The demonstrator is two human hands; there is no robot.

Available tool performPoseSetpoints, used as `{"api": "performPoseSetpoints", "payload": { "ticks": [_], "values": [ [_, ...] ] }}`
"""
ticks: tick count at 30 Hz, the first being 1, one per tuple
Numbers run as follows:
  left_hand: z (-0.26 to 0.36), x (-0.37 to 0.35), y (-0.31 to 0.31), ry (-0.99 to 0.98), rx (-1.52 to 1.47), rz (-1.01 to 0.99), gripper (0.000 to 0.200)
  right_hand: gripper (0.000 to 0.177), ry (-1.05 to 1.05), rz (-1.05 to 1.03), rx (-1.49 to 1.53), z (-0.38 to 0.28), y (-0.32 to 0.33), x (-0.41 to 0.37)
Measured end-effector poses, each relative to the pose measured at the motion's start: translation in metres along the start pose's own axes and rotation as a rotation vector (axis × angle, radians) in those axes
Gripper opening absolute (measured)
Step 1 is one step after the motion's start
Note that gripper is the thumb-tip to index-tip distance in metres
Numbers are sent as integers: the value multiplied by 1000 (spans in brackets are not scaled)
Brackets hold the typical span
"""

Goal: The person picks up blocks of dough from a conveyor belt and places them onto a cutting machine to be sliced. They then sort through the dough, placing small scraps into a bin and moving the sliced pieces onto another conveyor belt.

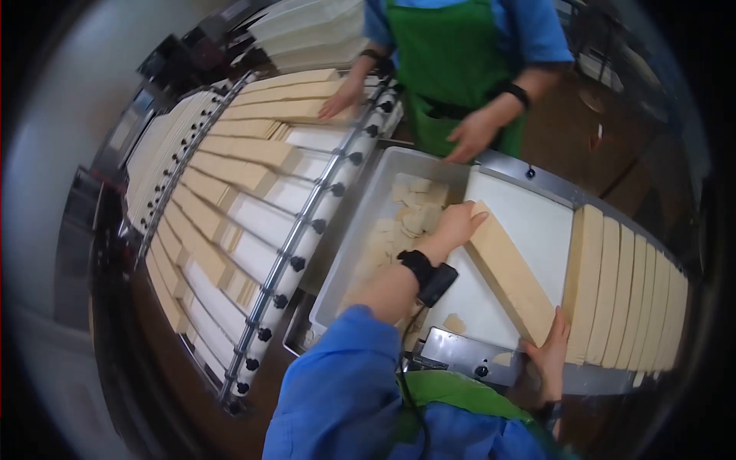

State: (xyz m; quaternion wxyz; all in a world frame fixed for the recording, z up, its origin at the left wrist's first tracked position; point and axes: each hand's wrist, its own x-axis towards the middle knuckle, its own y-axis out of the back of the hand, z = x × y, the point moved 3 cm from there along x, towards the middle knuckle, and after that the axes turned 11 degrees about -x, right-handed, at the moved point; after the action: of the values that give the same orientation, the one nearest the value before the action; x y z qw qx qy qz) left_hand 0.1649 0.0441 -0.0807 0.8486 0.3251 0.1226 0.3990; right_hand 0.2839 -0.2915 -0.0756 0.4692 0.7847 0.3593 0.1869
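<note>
1. Beige long bar, head view: we find it slanting across a white work surface, between a plastic tub and a row of similar bars. We cannot tell whether its underside touches the surface.

2. Left hand, head view: we see it closed around the bar's far end, near the tub. Its wrist bears a black strap with a small dark device.

3. Right hand, head view: we see it gripping the bar's near end, its fingers just beside the row of similar bars. These lie side by side, long sides together.

4. Surroundings of the bar, head view: we note a light-grey plastic tub holding thin, broken beige scraps. One loose scrap lies on the white surface, near a metal plate at its near edge.

5. Slatted lanes, head view: to the left of the tub we observe further beige bars arranged in lanes parted by thin metal rods. A metal rail with black knobs crosses the lane ends.

6. Co-worker, head view: opposite us stands a person in a green apron and blue sleeves. One of that person's hands is at the lanes; the other hand, blurred, is above the tub's far corner.
</note>
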Motion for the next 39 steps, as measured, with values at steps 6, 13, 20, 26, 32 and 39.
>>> {"api": "performPoseSetpoints", "payload": {
  "ticks": [6,13,20,26,32,39],
  "values": [
    [-18,-25,38,18,-208,149,43,91,232,128,142,4,-16,8],
    [-72,-166,254,110,-378,443,36,91,577,-119,326,-186,-9,-29],
    [-171,-364,469,364,-572,796,41,84,981,-740,503,-391,-53,-106],
    [-317,-447,509,644,-307,784,48,73,890,-1231,519,-472,-129,-169],
    [-332,-425,501,599,259,638,37,70,822,-1303,379,-502,-174,-188],
    [-305,-449,504,409,502,649,61,56,1146,-852,499,-580,-273,-194]
  ]
}}
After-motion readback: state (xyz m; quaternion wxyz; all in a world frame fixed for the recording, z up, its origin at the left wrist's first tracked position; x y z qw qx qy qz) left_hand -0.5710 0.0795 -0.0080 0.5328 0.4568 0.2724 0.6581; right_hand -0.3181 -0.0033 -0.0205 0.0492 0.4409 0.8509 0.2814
